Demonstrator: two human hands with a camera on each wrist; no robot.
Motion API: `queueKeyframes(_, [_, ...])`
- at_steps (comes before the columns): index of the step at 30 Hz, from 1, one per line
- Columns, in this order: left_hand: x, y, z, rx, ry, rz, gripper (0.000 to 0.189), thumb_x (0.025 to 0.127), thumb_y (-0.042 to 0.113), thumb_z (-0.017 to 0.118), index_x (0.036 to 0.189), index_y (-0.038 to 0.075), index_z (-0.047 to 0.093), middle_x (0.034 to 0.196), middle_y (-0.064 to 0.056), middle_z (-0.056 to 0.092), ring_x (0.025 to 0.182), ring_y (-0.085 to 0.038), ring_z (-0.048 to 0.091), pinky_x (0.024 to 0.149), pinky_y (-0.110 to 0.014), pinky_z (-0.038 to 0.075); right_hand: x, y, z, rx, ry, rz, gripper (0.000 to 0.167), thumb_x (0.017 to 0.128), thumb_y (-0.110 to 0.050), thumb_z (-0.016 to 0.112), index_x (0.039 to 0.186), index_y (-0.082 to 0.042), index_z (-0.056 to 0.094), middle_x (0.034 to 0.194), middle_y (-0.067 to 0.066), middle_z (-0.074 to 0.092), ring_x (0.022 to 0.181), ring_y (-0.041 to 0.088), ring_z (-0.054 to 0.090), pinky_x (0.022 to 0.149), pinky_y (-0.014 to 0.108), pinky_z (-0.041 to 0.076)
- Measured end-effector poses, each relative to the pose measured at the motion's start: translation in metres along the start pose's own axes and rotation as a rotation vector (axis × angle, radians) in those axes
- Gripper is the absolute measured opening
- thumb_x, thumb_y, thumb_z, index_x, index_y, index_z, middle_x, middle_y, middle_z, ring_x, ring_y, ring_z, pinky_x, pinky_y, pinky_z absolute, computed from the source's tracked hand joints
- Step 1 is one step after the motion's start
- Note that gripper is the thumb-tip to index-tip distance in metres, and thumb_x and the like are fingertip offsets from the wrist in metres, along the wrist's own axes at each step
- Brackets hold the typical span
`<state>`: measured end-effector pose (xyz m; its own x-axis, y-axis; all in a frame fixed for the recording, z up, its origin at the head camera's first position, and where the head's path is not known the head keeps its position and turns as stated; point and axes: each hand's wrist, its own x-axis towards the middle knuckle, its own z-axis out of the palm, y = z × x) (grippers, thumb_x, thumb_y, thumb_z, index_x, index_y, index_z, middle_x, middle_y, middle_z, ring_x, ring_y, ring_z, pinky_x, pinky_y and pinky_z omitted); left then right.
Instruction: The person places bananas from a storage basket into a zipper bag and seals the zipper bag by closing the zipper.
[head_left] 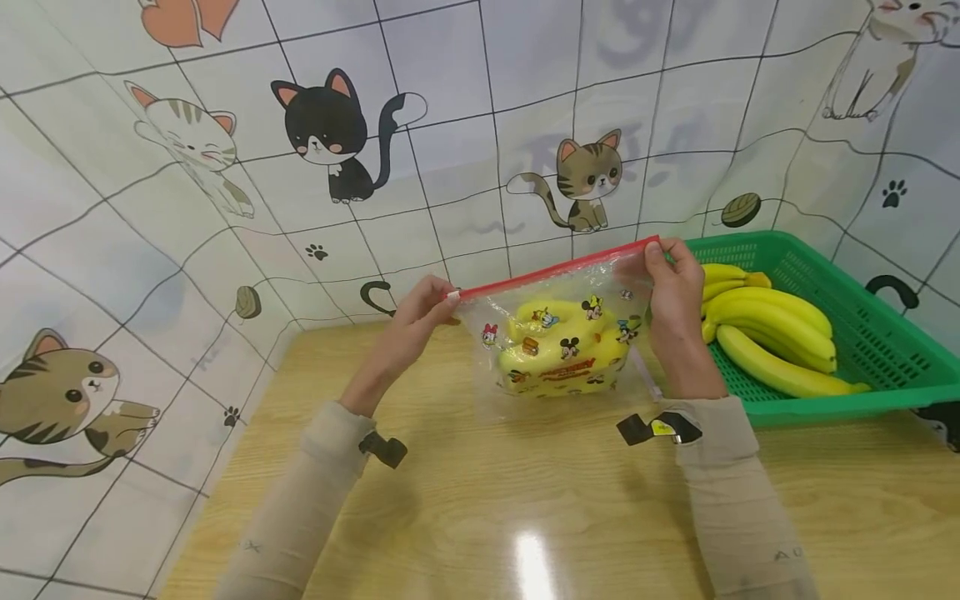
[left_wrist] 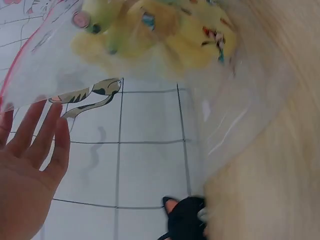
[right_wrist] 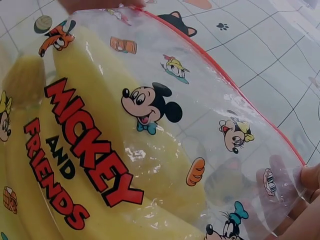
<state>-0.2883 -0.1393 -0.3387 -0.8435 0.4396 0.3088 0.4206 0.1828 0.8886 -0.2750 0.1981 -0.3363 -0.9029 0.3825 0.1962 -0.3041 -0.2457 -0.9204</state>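
A clear zip bag (head_left: 555, 333) printed with cartoon figures hangs between my hands, its red zip edge on top. Yellow bananas (right_wrist: 115, 165) fill it, seen through the plastic. At the zip's left end, by a small white slider, my left hand (head_left: 420, 312) pinches the edge between thumb and fingers. My right hand (head_left: 677, 312) grips the right top corner, thumb in front and fingers behind. In the left wrist view, the fingers (left_wrist: 37, 132) lie behind the bag's edge.
To the right, a green plastic basket (head_left: 892, 383) holds more bananas (head_left: 772, 325). Behind the wooden table (head_left: 465, 500) hangs a wall covering (head_left: 450, 125) with cat drawings and grid lines. Both wrists carry black straps.
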Motion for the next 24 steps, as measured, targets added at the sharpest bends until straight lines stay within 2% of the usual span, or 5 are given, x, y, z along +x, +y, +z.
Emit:
queueKeyframes(3, [-0.005, -0.017, 0.014, -0.105, 0.008, -0.004, 0.056, 0.100, 0.044, 0.066, 0.138, 0.009, 0.045, 0.130, -0.013, 0.061, 0.119, -0.021, 0.062, 0.108, -0.049, 0.052, 0.001, -0.001, 0.001, -0.001, 0.002, 0.011, 0.018, 0.107, -0.029, 0.054, 0.098, -0.015, 0.061, 0.093, -0.006, 0.068, 0.097, 0.013, 0.064, 0.112, 0.035, 0.040])
queueKeyframes(7, [-0.010, -0.041, 0.040, -0.158, -0.049, -0.006, 0.110, 0.074, 0.070, 0.081, 0.155, 0.013, 0.032, 0.151, -0.019, 0.049, 0.138, -0.032, 0.053, 0.113, -0.052, 0.047, 0.000, -0.003, 0.003, -0.005, 0.012, 0.029, 0.019, 0.107, -0.029, 0.053, 0.097, -0.016, 0.061, 0.100, -0.004, 0.062, 0.100, 0.014, 0.059, 0.112, 0.035, 0.036])
queueKeyframes(16, [-0.014, -0.067, 0.089, 0.038, -0.131, -0.029, 0.119, 0.080, 0.019, 0.091, 0.162, 0.045, 0.008, 0.167, 0.008, 0.029, 0.156, -0.019, 0.030, 0.127, -0.052, 0.026, -0.003, -0.002, 0.002, 0.067, -0.042, 0.024, 0.020, 0.108, -0.030, 0.052, 0.097, -0.014, 0.057, 0.090, -0.005, 0.072, 0.089, 0.010, 0.071, 0.088, 0.020, 0.058])
queueKeyframes(20, [-0.014, -0.072, 0.096, 0.044, -0.097, -0.002, 0.112, 0.088, 0.015, 0.084, 0.164, 0.042, 0.006, 0.160, 0.008, 0.045, 0.150, -0.016, 0.042, 0.127, -0.048, 0.028, -0.004, -0.005, -0.005, -0.039, -0.220, 0.058, 0.005, 0.107, -0.022, 0.055, 0.107, -0.018, 0.057, 0.097, -0.011, 0.072, 0.094, 0.008, 0.068, 0.090, 0.019, 0.053])
queueKeyframes(24, [-0.015, -0.075, 0.098, 0.006, -0.086, -0.020, 0.111, 0.092, 0.015, 0.079, 0.164, 0.041, -0.002, 0.158, 0.010, 0.047, 0.148, -0.013, 0.043, 0.126, -0.048, 0.029, 0.002, -0.010, -0.025, -0.418, -0.535, 0.135, 0.056, 0.099, -0.019, 0.068, 0.149, -0.016, 0.042, 0.143, 0.004, 0.057, 0.130, 0.022, 0.053, 0.111, 0.039, 0.044])
